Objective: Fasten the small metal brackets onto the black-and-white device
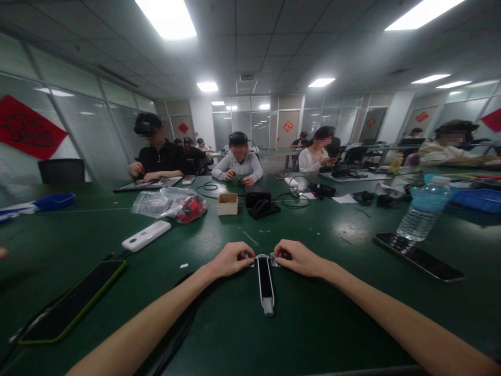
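Observation:
A slim white-framed device with a long black face [265, 279] and a grey end piece lies on the green table [329, 329] in front of me, its grey end towards me. Beside its far end on the left, my left hand [234, 258] is closed, with thumb and fingers pinching a small shiny clear piece [250, 263]. Opposite, on the right of that end, my right hand [298, 257] pinches a similar shiny piece [276, 262]. Whether these two pieces are joined to the device I cannot tell.
To the left lie a green-edged phone [74, 303] and a white power bank [146, 236]. A water bottle [425, 211] and a dark phone [418, 256] are at right. Beyond my hands are a plastic bag [156, 201], a small box [227, 204] and a black stand [264, 209]. Several people sit further back.

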Available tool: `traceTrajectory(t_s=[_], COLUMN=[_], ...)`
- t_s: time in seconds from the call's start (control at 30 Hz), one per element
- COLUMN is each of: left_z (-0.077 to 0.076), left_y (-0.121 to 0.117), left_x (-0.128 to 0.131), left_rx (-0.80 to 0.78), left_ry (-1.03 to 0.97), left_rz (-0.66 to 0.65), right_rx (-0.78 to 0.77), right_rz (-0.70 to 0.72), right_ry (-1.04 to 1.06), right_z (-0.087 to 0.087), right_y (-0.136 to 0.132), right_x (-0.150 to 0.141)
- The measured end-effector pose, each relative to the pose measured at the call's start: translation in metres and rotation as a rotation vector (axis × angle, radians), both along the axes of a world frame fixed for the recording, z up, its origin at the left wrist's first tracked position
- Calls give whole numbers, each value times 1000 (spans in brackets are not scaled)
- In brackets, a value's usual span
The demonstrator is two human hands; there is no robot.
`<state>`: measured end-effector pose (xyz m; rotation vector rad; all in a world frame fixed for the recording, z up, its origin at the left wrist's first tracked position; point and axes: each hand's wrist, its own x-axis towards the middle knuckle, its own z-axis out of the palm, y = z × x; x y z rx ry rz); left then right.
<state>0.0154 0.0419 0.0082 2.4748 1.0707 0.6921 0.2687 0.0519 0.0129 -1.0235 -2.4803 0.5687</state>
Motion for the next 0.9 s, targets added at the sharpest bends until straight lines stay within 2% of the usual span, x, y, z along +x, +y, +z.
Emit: traceTrajectory(t_s=[0.5,0.9], left_z=[0,-2], left_y=[1,2], left_x=[0,-1], left_rx=[6,-4], left_ry=[21,21], left_rz=[12,15], right_rx=[31,51], right_rz=[9,23], right_ry=[26,-7], right_z=[-6,-1], right_y=[1,0], right_x=[-1,0])
